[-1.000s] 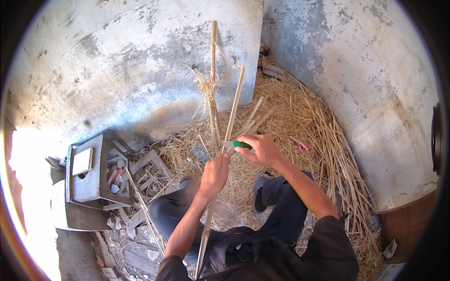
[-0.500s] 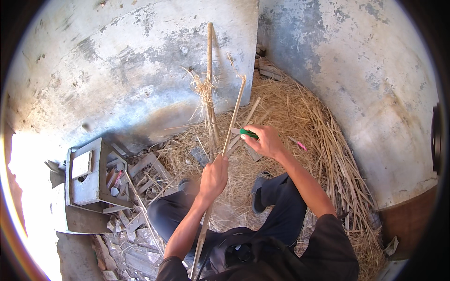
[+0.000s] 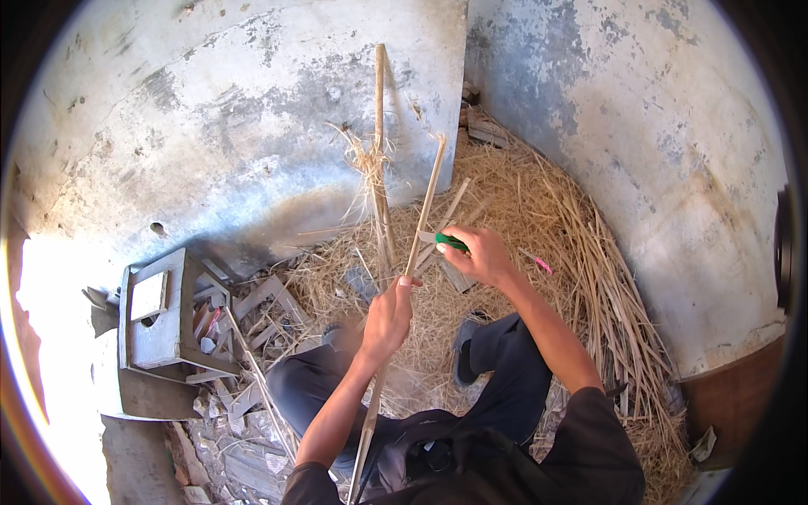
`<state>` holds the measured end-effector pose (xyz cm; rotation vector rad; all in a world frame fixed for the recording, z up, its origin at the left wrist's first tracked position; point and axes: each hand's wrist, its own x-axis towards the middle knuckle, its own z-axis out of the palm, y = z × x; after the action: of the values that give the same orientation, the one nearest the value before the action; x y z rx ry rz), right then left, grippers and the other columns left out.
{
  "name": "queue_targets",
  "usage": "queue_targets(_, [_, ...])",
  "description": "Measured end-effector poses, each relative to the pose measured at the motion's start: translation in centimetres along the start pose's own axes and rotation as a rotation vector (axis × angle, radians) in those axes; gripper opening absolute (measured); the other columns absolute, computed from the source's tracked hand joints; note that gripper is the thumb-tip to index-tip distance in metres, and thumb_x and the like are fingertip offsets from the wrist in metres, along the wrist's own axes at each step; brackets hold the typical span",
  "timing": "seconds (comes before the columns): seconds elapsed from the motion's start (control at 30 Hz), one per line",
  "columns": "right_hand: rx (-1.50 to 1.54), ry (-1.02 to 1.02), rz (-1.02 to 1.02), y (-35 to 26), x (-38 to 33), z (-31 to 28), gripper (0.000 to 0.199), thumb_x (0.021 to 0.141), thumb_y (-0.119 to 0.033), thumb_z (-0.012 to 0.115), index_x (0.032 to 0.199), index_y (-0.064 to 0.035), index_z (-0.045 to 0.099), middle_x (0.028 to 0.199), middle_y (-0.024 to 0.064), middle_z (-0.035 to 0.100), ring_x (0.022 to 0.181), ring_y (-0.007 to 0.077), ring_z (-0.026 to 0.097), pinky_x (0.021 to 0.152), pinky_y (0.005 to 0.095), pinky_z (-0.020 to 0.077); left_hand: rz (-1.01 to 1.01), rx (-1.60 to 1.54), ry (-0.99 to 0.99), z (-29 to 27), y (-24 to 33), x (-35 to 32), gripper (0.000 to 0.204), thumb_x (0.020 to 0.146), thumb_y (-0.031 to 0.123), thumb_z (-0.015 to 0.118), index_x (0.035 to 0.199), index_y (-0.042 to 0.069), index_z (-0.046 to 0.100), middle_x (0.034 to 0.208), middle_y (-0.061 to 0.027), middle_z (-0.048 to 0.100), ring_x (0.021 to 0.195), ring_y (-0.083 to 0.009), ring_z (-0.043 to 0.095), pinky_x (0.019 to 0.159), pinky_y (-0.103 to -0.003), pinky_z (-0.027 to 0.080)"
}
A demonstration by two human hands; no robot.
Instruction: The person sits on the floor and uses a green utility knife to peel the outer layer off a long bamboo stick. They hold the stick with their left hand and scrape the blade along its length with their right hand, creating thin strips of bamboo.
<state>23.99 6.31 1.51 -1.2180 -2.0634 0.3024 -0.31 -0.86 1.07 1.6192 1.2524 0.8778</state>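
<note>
Left hand: closed round our long tan bamboo strip, slanting before us.
Right hand: closed round our green-handled metal knife.
Blade: at the strip, farther up it than a second ago.

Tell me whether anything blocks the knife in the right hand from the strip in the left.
Nothing visible does. The right hand holds the green-handled knife with its blade at the strip, just beyond the left hand. The upright pole stands left of the strip, not between.
</note>
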Motion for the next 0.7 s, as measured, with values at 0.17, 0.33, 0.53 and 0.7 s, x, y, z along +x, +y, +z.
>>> queue_targets(0.17, [0.04,-0.001,-0.03,-0.8,-0.1,0.1,0.033,0.1,-0.035,0.069,0.114,-0.0053,0.074,0.096,0.0123,0.078,0.08,0.0299,0.076,0.071,0.0398,0.0583,-0.1,-0.084,-0.009,0.0,0.1,0.0,0.055,0.117,0.041,0.031,0.114,-0.001,0.065,0.062,-0.0096,0.053,0.064,-0.0248,0.066,0.066,-0.042,0.05])
queue_targets(0.33, [0.047,-0.009,-0.045,-0.9,0.0,0.5,0.03,0.1,-0.034,0.068,0.113,-0.0074,0.074,0.094,0.0103,0.077,0.079,0.0287,0.075,0.069,0.0399,0.0577,0.023,-0.021,0.072,1.0,-1.5,0.3,0.054,0.117,0.042,0.029,0.105,0.0,0.06,0.063,-0.0091,0.05,0.059,-0.0233,0.054,0.064,-0.044,0.045])
queue_targets(0.53, [0.057,0.006,-0.005,-0.8,0.1,0.5,0.033,0.101,-0.035,0.068,0.114,-0.0063,0.073,0.095,0.0113,0.077,0.078,0.0297,0.075,0.069,0.0408,0.0577,0.027,-0.027,0.039,1.1,-1.2,0.1,0.049,0.117,0.04,0.033,0.098,0.001,0.054,0.065,-0.014,0.051,0.057,-0.0298,0.052,0.061,-0.047,0.042])
queue_targets(0.7, [0.028,0.041,-0.066,-0.1,0.1,0.4,0.035,0.101,-0.037,0.067,0.115,-0.0051,0.073,0.095,0.0121,0.077,0.076,0.0308,0.074,0.068,0.0412,0.0571,0.138,0.007,0.062,1.6,-1.3,-0.1,0.035,0.117,0.027,0.039,0.098,-0.001,0.051,0.067,-0.0216,0.051,0.061,-0.0432,0.054,0.061,-0.052,0.04])
